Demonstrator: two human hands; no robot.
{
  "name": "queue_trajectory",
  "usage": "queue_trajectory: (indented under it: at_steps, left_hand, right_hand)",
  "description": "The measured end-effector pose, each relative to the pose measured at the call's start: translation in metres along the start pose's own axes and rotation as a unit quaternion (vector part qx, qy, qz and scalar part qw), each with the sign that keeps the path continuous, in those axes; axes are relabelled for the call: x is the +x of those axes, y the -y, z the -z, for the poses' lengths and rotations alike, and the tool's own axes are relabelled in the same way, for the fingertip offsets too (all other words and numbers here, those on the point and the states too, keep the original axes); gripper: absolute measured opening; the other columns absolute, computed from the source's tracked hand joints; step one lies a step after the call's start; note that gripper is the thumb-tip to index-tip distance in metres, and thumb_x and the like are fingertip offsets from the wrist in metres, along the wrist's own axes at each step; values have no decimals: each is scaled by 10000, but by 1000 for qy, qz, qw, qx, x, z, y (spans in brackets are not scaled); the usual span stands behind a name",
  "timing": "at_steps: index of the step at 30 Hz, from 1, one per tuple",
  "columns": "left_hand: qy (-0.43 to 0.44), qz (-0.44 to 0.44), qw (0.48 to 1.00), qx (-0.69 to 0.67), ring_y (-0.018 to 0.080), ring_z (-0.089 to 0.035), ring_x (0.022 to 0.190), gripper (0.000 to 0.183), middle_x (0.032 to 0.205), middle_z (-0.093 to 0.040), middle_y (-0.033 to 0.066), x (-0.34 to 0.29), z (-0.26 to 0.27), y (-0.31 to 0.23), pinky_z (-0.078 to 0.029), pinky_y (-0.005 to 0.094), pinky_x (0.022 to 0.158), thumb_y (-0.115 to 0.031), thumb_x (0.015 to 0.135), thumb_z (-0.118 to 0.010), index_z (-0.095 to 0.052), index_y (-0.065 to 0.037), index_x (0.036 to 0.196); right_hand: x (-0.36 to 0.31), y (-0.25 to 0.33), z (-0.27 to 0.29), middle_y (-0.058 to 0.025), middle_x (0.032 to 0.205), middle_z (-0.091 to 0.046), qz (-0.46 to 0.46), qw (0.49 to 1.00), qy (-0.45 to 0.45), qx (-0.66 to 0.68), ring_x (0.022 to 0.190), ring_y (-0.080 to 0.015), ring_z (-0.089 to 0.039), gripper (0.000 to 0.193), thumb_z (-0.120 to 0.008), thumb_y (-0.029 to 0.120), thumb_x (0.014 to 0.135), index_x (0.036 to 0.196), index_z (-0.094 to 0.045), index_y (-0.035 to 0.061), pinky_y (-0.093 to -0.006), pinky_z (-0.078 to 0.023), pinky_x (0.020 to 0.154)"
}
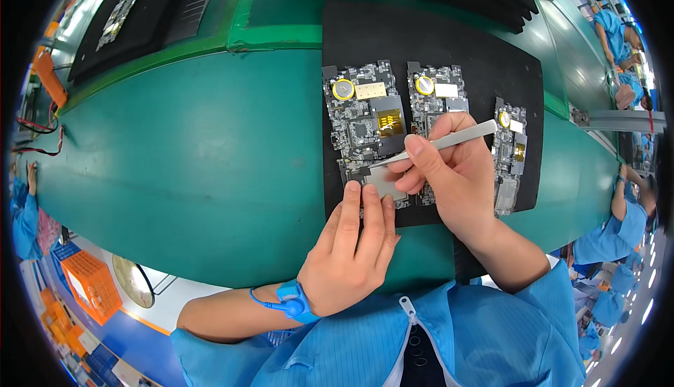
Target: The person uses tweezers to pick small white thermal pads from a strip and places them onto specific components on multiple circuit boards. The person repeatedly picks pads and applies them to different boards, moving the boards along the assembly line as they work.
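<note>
Right hand (460, 183) had its grip clamped on the metal tweezers (460, 136), tips over the lower half of the leftmost circuit board (360, 131); couldn't tell if they touched it. Left hand (349, 257) grip was apart, fingers extended, fingertips at that board's lower end. Board lay on the black mat (491, 53) on the green surface (203, 141), coin cell (343, 89) near its top. Middle circuit board (437, 103) and right circuit board (506, 152) sat on the same mat.

At one mat (435, 29), two hands (347, 260) (460, 183), one pair of tweezers (467, 135), three circuit boards (359, 113) (427, 110) (507, 149), three coin cells (343, 89) (425, 85) (504, 119)
</note>
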State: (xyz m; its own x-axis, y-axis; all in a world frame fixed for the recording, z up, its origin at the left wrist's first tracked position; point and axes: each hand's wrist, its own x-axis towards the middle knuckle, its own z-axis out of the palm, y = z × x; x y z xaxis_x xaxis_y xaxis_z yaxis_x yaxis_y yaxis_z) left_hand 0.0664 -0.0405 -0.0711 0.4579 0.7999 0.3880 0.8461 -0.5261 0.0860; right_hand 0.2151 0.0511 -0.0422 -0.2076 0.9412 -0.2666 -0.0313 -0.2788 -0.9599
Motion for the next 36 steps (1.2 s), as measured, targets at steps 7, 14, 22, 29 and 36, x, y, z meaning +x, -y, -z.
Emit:
queue_trajectory:
  at_steps: [7, 14, 22, 29, 36]
  left_hand:
    - [-7, 0, 1000, 5, 401, -568, 1058, 355, 1109, -573, 251, 1, 0, -2, -543, 392, 796, -234, 834, -633, -643, 55, 1040]
    - [-9, 2, 1000, 4, 400, -571, 1055, 346, 1103, -574, 250, 0, -1, -2, -546, 392, 793, -235, 845, -627, -644, 51, 1038]
    - [-22, 53, 996, -71, 380, -533, 1084, 384, 1209, -510, 251, 3, -2, 0, -504, 406, 840, -195, 696, -730, -645, -3, 1017]
    - [29, 125, 972, -198, 403, -499, 1085, 416, 1236, -476, 274, 15, 13, 4, -455, 443, 900, -139, 651, -736, -623, 3, 1026]
    - [26, 78, 977, -199, 405, -503, 1120, 435, 1211, -505, 259, 4, 15, 10, -463, 425, 925, -109, 681, -715, -607, 62, 1067]
  right_hand:
    - [-2, -3, -1, -108, 750, -636, 20, 1000, -9, -12, 641, -110, -657, 202, -594, 87, 912, 948, -410, 11, -215, -551, 554]
    - [-2, -4, -1, -102, 743, -631, 32, 999, -11, -10, 650, -112, -661, 198, -594, 83, 911, 938, -412, 9, -219, -555, 559]
    - [-3, -4, -3, -91, 740, -633, 38, 999, -17, -18, 666, -103, -661, 198, -599, 83, 908, 932, -420, 2, -217, -558, 574]
    - [-7, -13, -3, -76, 767, -600, 97, 994, -14, -53, 676, -103, -661, 195, -611, 61, 895, 918, -430, -5, -216, -555, 577]
    - [-11, -34, -2, -78, 776, -593, 268, 962, -1, -56, 652, -90, -644, 181, -617, 14, 879, 921, -441, -1, -194, -514, 540]
